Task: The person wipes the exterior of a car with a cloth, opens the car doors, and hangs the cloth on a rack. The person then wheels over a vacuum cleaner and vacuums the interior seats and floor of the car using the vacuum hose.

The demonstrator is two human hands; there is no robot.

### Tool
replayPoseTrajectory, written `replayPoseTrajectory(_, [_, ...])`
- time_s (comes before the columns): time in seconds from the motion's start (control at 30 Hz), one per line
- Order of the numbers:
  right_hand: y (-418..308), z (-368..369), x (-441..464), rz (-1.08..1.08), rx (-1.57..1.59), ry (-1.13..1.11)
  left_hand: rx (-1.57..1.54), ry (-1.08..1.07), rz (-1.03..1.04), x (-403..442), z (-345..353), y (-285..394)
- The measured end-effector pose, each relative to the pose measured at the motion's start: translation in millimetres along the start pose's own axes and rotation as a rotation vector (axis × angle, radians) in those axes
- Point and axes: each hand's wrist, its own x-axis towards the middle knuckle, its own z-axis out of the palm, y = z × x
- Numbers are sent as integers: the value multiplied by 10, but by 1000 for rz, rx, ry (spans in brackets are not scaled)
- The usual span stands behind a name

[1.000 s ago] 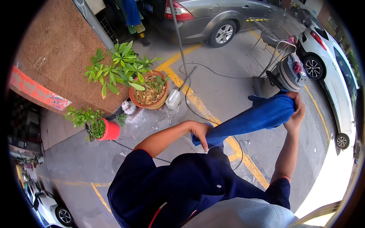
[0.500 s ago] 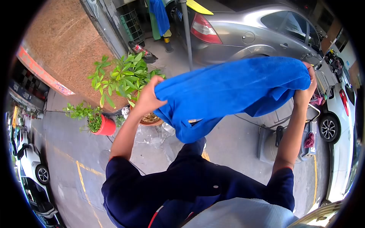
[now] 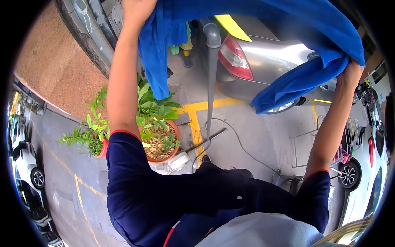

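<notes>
A large blue towel (image 3: 325,31) stretches between my raised hands across the top of the view, its ends hanging down in folds. My left hand (image 3: 138,10) is at the upper edge, closed on the left end of the cloth; its fingertips are partly out of the frame. On the other side, my right hand (image 3: 351,75) grips the right end, with a loose flap drooping inward from it. Behind the towel is a silver car (image 3: 234,88), partly hidden by the cloth.
A grey pole (image 3: 211,70) stands before me, with a cable (image 3: 242,144) on the ground. Potted plants (image 3: 162,142) are at left by an orange-brown wall (image 3: 49,70). A metal cart (image 3: 349,136) and a white car (image 3: 372,164) are at right.
Both hands have moved up and apart, lifting the towel from chest level toward the top of the view. More of the ground, pole and cable now shows.
</notes>
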Motion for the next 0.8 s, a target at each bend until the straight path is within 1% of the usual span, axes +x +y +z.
replayPoseTrajectory(0.03, [169, 51, 135, -5, 32, 2, 100, 28, 97, 107, 135, -87])
replayPoseTrajectory(0.07, [350, 102, 267, -7, 64, 2, 265, 33, -27, 133, 270, -162])
replayPoseTrajectory(0.13, [717, 224, 499, 39, 21, 57, 472, -54, -167, 85, 449, -605])
replayPoseTrajectory(0.2, [1067, 235, 738, 135, 95, 68, 395, -253, -201, -172, 492, -1447])
replayPoseTrajectory(0.23, [1159, 250, 764, 135, 116, 61, 414, -241, -218, -310, 481, -1217])
replayPoseTrajectory(0.27, [1238, 263, 751, 135, 141, 56, 435, -229, -230, -540, 469, -848])
replayPoseTrajectory(0.3, [1324, 240, 741, 134, 166, 55, 246, 45, -243, -743, 508, -759])
replayPoseTrajectory(0.33, [1424, 170, 745, 101, 127, 48, 227, 235, -245, -928, 578, -259])
replayPoseTrajectory(0.4, [1612, -50, 683, 121, 236, -1, 191, 278, 220, -1720, 894, 335])
replayPoseTrajectory(0.43, [1740, -173, 617, 82, 256, -60, 188, -252, 351, -1866, 953, 689])
replayPoseTrajectory(0.47, [1877, -290, 563, 40, 282, -126, 173, -336, 421, -2055, 1323, 841])
replayPoseTrajectory(0.5, [1858, -306, 474, 42, 251, -252, 112, -396, 300, -2176, 1676, 892])
replayPoseTrajectory(0.57, [2017, -420, 339, 108, 53, -396, 4, -278, 33, -2288, 2251, 775])
replayPoseTrajectory(0.6, [2251, -548, 283, 124, 53, -560, -32, -221, 65, -2207, 2405, 771])
replayPoseTrajectory(0.63, [2401, -570, 182, 172, -19, -712, -72, -169, 103, -2015, 2541, 813])
replayPoseTrajectory(0.67, [2607, -578, 61, 233, 1, -911, -116, -127, 136, -1823, 2661, 873])
replayPoseTrajectory(0.7, [2778, -484, -108, 309, 10, -1149, -194, -175, 96, -1601, 2796, 942])
replayPoseTrajectory(0.73, [2960, -406, -330, 325, 52, -1339, -174, -222, -11, -1449, 2983, 926])
replayPoseTrajectory(0.77, [3021, -272, -638, 545, 132, -1392, -174, -219, -197, -1345, 3171, 815])
replayPoseTrajectory(0.8, [3398, -283, -1036, 376, 192, -1449, -148, -125, -327, -1362, 3444, 446])
